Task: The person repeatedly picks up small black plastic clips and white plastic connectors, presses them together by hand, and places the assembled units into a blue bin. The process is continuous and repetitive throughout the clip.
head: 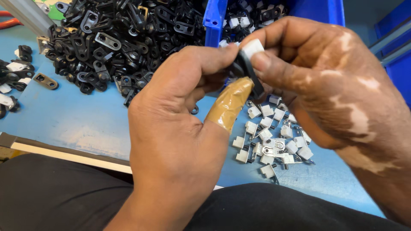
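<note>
Holding a small black clip (247, 72) up in front of the body, both hands meet in the middle of the view. The left hand (180, 128) is closed on the clip, with its thumb pressed against the lower side. That thumb has brown tape (229, 105) wrapped around its end. The right hand (317, 81) is closed on the clip too, pinching it from the other side with thumb and fingers. A little white block (252, 46) sits at the top of the clip, just under the right fingers. The clip is up in the air, above the blue table (77, 115), not touching it.

Behind the left hand lies a big heap of black clips (124, 38), spread over the far part of the table. Under the right hand lies a smaller bunch of white pieces (272, 139) with little metal bits on them. A blue bin (216, 19) stands at the back, near the heap, with more black and white parts inside. A few loose parts (17, 75) lie at the left edge of the table. Dark trousers (64, 196) show at the bottom of the view.
</note>
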